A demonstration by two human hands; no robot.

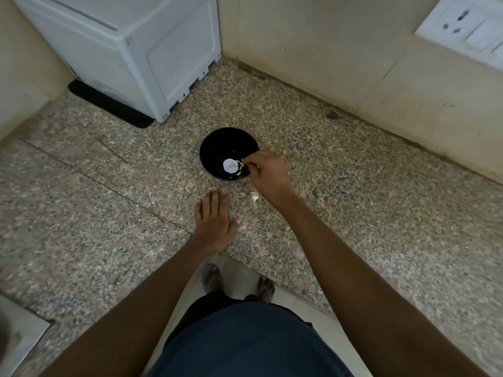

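Note:
A black bowl (217, 148) stands on the speckled stone counter (109, 202). Inside it lie a round white piece (230, 165) and a few small white bits. My right hand (268, 174) reaches over the bowl's right rim, its fingertips pinching a small white bit (241, 164) inside the bowl. My left hand (213, 223) lies flat on the counter just in front of the bowl, fingers straight and holding nothing. A small pale garlic clove (254, 197) lies on the counter between my two hands.
A white appliance (130, 50) on a black mat (109, 104) stands at the back left. Beige walls (340, 50) close the back and right, with a switch plate (468, 31) at the upper right. The counter's front edge runs near my body; my feet show below.

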